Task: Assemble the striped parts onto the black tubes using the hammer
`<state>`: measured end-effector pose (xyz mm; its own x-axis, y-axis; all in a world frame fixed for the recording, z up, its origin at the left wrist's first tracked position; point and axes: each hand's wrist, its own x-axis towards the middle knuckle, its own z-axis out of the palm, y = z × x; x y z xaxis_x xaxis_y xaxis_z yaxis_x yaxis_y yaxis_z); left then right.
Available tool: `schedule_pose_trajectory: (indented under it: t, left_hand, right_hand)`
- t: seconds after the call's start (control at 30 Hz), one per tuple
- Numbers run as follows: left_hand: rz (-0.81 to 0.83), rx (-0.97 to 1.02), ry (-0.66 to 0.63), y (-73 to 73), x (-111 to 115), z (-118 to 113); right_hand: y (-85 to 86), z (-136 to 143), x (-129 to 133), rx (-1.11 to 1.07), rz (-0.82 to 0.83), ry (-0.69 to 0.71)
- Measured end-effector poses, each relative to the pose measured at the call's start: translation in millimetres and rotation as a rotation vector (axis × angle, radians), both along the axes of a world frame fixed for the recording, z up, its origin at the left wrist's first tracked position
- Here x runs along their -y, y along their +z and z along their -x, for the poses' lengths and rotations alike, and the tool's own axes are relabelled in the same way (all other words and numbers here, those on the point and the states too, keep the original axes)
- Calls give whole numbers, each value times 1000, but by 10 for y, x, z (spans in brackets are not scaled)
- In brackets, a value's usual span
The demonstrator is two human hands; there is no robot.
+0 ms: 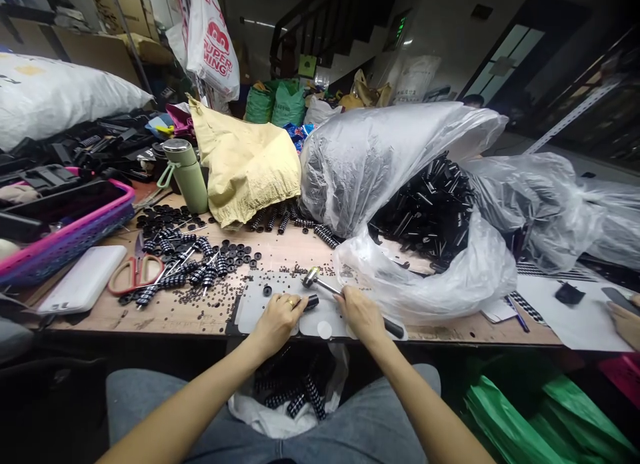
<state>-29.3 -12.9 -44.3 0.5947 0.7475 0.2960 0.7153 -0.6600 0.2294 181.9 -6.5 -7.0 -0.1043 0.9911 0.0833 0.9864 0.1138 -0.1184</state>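
Work looks to be partway through: the left hand (277,321) has its fingers closed around one black tube (312,303) over the pale pad (253,312), while the right hand (363,314) grips one hammer (313,276), its head pointing toward 11 o'clock, apart from the tube. How finished this tube is, I cannot tell.

Counted: one tube in hand, one hammer, one black wheel (267,291) on the pad at 10 o'clock from the tube, and one pair of scissors (135,274) at 9 o'clock on the counter (175,323). Much seems left: the heaped ribbed rollers (175,277) at 10 o'clock and the black parts (427,204) at 1 o'clock overlap too much to count. More ribbed pieces (314,394) lie at 6 o'clock, perhaps done.
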Motion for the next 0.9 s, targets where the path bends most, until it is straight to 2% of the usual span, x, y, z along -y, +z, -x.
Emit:
schedule_pose_trajectory:
  t: [0.17, 0.27, 0.33, 0.47, 0.53, 0.63, 0.73, 0.83, 0.9]
  left_hand:
    - [-14, -62, 16, 20, 19, 10]
    - [-21, -109, 41, 29, 40, -38]
    - [-31, -131, 82, 13, 83, -127]
    - [-74, -124, 119, -104, 203, -373]
    - [-85, -119, 117, -183, 223, -449]
    - [-90, -91, 92, -240, 169, -461]
    - [6, -14, 88, -152, 102, -412]
    - [192, 44, 85, 38, 63, -351]
    - [314, 96, 51, 174, -57, -289]
  right_hand:
    - [76, 35, 461, -382, 29, -119]
    - [85, 73, 618, -332, 175, -88]
    - [155, 116, 639, -320, 241, -76]
    - [328, 335, 631, -438, 108, -28]
    - [325, 482, 631, -368, 127, 71]
    - [252, 619, 606, -188, 250, 178]
    - [247, 569, 515, -185, 237, 132]
    - [268, 379, 355, -169, 158, 11]
    - [220, 239, 240, -89, 133, -59]
